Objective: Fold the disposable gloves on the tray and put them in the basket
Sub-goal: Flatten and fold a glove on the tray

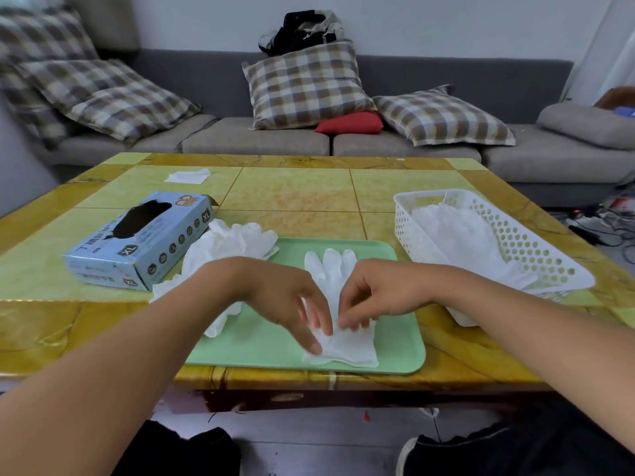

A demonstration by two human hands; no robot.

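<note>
A white disposable glove (335,280) lies flat on the green tray (395,352), fingers pointing away from me. My left hand (292,300) reaches over its cuff end, fingertips down on the glove. My right hand (374,297) pinches the glove's middle with curled fingers. A heap of loose white gloves (226,245) sits at the tray's left edge, partly hidden by my left forearm. The white perforated basket (536,245) stands to the right with several gloves (457,235) inside.
A blue glove box (144,242) lies on its side left of the tray. A single white glove (188,176) sits at the far left of the yellow-green table (299,194). A grey sofa with checked cushions runs behind the table.
</note>
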